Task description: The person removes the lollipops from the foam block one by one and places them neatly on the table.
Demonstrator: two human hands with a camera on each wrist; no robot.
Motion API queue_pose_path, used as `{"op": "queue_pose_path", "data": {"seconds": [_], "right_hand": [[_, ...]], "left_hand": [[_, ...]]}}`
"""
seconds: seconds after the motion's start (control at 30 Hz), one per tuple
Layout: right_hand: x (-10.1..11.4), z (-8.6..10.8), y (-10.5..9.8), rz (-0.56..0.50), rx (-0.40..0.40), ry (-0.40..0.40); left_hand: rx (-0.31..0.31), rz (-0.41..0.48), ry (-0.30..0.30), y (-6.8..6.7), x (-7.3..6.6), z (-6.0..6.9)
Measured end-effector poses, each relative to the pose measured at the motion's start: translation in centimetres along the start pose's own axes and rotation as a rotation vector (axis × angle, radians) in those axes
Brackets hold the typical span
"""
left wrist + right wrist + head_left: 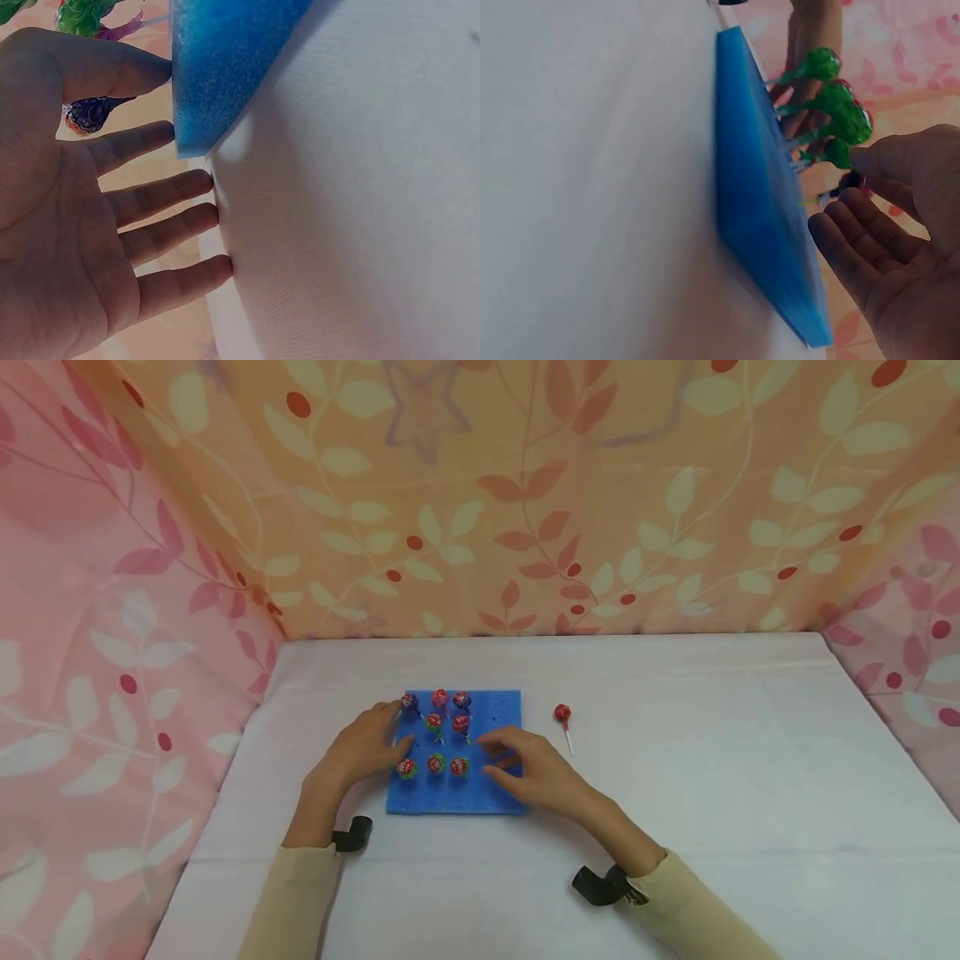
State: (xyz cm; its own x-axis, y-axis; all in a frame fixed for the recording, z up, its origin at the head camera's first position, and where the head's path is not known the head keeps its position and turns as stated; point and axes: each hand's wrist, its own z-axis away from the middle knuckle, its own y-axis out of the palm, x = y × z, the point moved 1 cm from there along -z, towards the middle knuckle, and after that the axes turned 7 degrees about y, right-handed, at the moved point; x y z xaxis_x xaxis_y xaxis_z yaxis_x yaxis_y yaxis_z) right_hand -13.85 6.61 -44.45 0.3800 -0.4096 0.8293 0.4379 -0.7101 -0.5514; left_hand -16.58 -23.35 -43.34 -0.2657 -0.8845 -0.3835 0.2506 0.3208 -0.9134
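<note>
Blue foam forms the board [450, 800]. What do we find on it?

– We count eight lollipops [437, 763] standing heads-up: three in the far row, two in the middle, three in the near row. A loose lollipop [562, 713] lies on the tabletop [712, 735], right of the board and apart from it.

– State of each grip?

– At the left hand [366, 746], thumb and fingers are apart and hold nothing, placed at the board's left edge. At the right hand [543, 770], thumb and fingers are likewise apart and empty, over the board's right side. In the right wrist view, the thumb tip meets a green wrapper [838, 154] in outline; contact we cannot confirm.

– Which step do we judge to be in hand?

– Arranging the lollipops on the board, with the left hand placed to steady it. Whether one is to be set in or drawn out, we cannot tell.

– What does the next move call for?

– For the loose lollipop, we would move the right grip outward, pinch the stick [570, 743] and turn it upright over the foam. For a standing one, we would pinch low on the stick and brace the board against lifting.
</note>
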Motion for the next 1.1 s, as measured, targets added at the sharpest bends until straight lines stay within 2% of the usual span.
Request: {"op": "queue_pose_path", "data": {"seconds": [0.13,0.33,0.47,0.67,0.93,1.1], "right_hand": [[0.3,-0.4,1.1,0.009,0.005,-0.020],[0.6,-0.7,2.5,0.025,-0.035,-0.021],[0.7,-0.7,3.2,0.007,-0.058,-0.016],[0.7,-1.0,3.7,-0.025,-0.079,-0.014],[0.9,-1.2,3.8,0.109,-0.109,-0.067],[0.8,-1.2,3.8,0.100,-0.111,-0.065]], "left_hand": [[-0.004,-0.001,0.001,0.0,0.1,-0.2],[-0.002,0.021,-0.014,0.1,0.0,-0.2],[0.009,0.038,-0.022,0.1,-0.2,0.0],[-0.011,0.030,-0.012,-0.2,-0.2,0.2],[-0.019,0.022,0.002,-0.3,-0.4,0.3],[-0.019,0.018,0.004,-0.2,-0.4,0.2]]}}
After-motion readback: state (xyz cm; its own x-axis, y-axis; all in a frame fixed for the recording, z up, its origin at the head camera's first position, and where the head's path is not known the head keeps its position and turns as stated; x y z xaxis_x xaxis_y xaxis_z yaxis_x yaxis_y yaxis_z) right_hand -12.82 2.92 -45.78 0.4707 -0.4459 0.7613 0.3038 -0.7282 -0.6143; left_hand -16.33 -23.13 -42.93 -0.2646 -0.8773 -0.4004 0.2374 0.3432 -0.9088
